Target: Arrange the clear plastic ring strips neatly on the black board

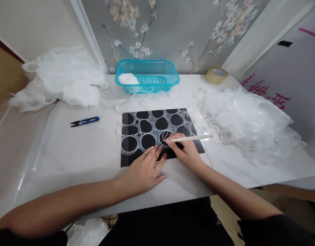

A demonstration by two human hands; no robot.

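A black sheet lies on the white table, with sheer white ring-patterned fabric spread over it. My left hand rests flat at the sheet's near edge, fingers spread, their tips on the lower rings. In my right hand is a slim white pen-like tool, gripped between thumb and fingers. Its tip points left, at a ring near the middle of the sheet. A thin pale loop shows around that tip; whether it is cut loose I cannot tell.
Blue thread snips lie at left. Behind the sheet stands a turquoise plastic basket with a white piece inside. Sheer white fabric is heaped at back left and right. A tape roll sits by the wall.
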